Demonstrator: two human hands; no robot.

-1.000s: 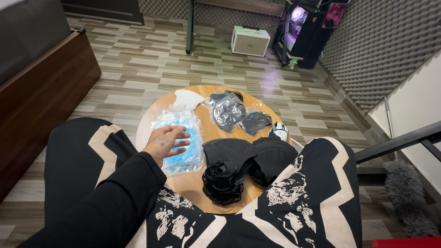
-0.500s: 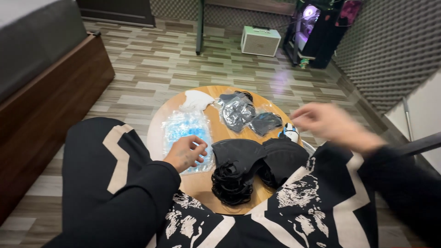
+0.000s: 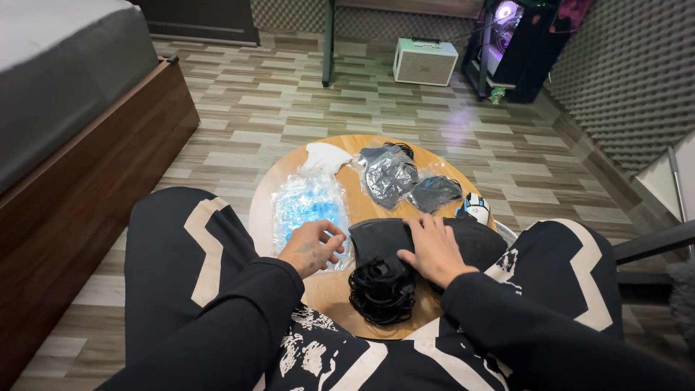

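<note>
Sitting with the small round table [image 3: 340, 289] between the knees, the person presses an open right hand [image 3: 434, 250] flat on a stack of black masks [image 3: 384, 271] at the near edge. The left hand [image 3: 313, 246], fingers loosely curled and gripping nothing, rests on a clear packet of blue masks [image 3: 308, 210] towards the left edge. The stack's tangled ear loops hang right at the near rim; a careless tug could drag it onto the floor. The white mouse [image 3: 476, 208] at the right edge looks easy to knock off.
</note>
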